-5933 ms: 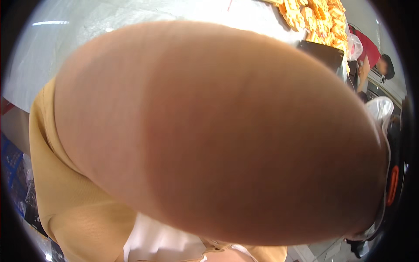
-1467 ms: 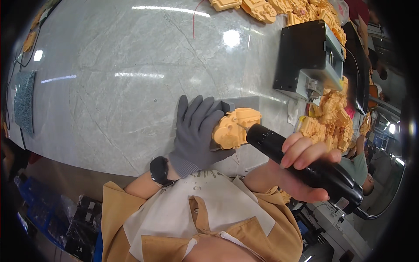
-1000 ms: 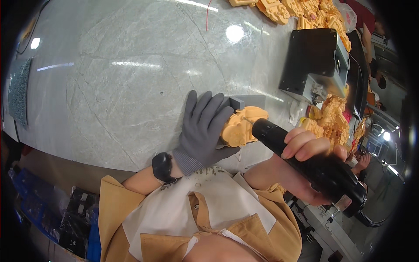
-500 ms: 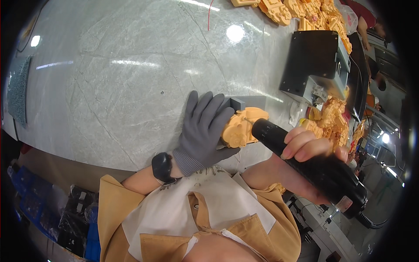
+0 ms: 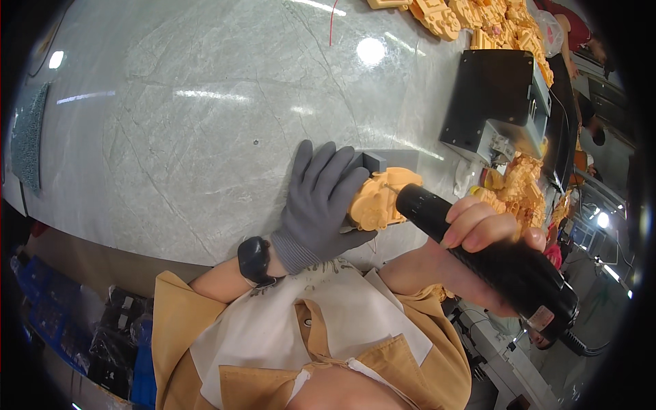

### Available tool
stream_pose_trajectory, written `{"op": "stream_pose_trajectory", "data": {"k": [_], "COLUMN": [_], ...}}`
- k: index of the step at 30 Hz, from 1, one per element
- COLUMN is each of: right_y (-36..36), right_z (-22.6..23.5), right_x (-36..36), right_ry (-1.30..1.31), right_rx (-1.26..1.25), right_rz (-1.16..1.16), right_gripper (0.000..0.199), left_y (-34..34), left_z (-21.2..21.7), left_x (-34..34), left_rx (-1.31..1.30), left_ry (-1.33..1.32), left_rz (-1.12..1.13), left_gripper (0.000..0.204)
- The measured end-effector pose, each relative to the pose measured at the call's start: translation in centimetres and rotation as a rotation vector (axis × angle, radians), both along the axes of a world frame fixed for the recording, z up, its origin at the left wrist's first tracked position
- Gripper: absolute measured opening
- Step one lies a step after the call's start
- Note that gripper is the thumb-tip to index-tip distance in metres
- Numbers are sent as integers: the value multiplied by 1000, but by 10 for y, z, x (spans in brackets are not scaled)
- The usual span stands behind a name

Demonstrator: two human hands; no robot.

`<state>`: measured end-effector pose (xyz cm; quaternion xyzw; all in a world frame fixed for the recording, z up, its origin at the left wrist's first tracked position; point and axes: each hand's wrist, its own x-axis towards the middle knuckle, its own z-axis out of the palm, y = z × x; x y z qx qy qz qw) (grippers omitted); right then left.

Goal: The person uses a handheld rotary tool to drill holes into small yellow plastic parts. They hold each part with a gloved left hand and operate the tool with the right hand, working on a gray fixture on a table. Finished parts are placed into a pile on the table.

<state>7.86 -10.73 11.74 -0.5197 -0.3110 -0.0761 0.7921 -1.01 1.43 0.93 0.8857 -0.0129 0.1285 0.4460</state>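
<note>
Fingers [image 5: 456, 213] of the right hand [image 5: 488, 231], bare, are wrapped firmly round a black power screwdriver [image 5: 523, 277]. Tool slants left and away from the body. Cord [image 5: 584, 350] leaves its rear end, pale label just ahead of that.

Left hand [image 5: 316, 208] in a grey knit glove, black watch [image 5: 254, 261] on that wrist. Long fingers straight and pointing away. Index finger and thumb sit on either side of the left end of an orange plastic part [image 5: 371, 207]; can't tell whether they pinch it or only steady it.

Part lies just in front of the body, by the near edge of the table [image 5: 184, 157], face up. Thin bit of the driver comes down on its upper face; can't tell if it's seated in a screw. Grey block [image 5: 373, 162] stands right behind the part, at a grey plate [image 5: 406, 158].

Lower left, beside the table: blue crates [image 5: 58, 328] and black plastic-wrapped items [image 5: 119, 335].

Farther out on the right: heap of orange parts [image 5: 523, 188], then a black metal box [image 5: 486, 92]. Bluish mesh pad [image 5: 29, 140] at far left.

Far edge: red wire [image 5: 333, 24], second heap [image 5: 495, 24], clear bag [image 5: 550, 34], someone's dark red sleeve [image 5: 579, 31].
</note>
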Motion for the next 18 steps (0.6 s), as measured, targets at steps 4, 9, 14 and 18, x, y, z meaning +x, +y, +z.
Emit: {"op": "stream_pose_trajectory", "data": {"k": [4, 9, 14, 18], "right_y": [-1, -3, -3, -4], "right_z": [1, 2, 6, 9], "right_x": [3, 8, 15, 20], "right_ry": [6, -29, -49, -60], "right_rx": [-41, -116, -192, -259], "right_rz": [22, 121, 235, 291], "right_gripper": [73, 74, 73, 74], "left_y": [0, 0, 0, 1], "left_z": [0, -1, 0, 1], "left_x": [0, 0, 1, 2], "left_rx": [-4, -8, -8, -16], "left_ry": [-7, 0, -3, 8], "left_rz": [5, -2, 0, 0], "left_gripper": [88, 88, 85, 82]}}
